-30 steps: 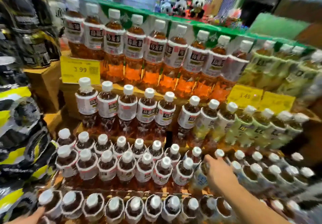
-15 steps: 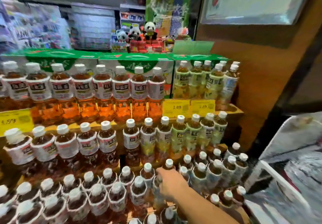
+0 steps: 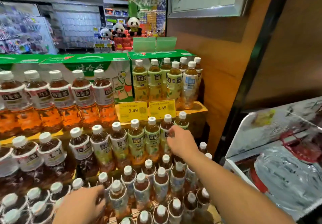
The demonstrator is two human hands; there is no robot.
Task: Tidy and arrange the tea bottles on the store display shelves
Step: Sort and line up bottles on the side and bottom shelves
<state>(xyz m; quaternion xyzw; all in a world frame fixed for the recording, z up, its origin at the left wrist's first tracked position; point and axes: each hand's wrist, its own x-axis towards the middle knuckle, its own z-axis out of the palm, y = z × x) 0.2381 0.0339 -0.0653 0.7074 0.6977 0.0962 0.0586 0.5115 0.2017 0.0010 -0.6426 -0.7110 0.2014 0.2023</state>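
Note:
White-capped tea bottles fill stepped wooden shelves. Big amber bottles (image 3: 59,98) and green-label bottles (image 3: 155,82) line the top step. On the middle step stand dark and green-label bottles (image 3: 135,142). Small bottles (image 3: 160,183) crowd the lowest steps. My right hand (image 3: 181,142) reaches to the middle step's right end, its fingers curled on a green-label bottle (image 3: 166,126), second from the end. My left hand (image 3: 81,204) lies over the small bottles at the bottom left. Its fingertips bend down beside a bottle (image 3: 103,180), and its grip is hidden.
Yellow price tags (image 3: 133,110) hang on the top shelf's edge. Green cartons (image 3: 87,61) stand behind the top row. A wooden wall panel (image 3: 223,84) closes the right side. Shiny wrapped packs (image 3: 287,162) sit at lower right. Plush pandas (image 3: 133,24) are far behind.
The view swung right along the display. My right hand rose from the small bottles to the middle step's green-label bottle. My left hand came in over the lower bottles.

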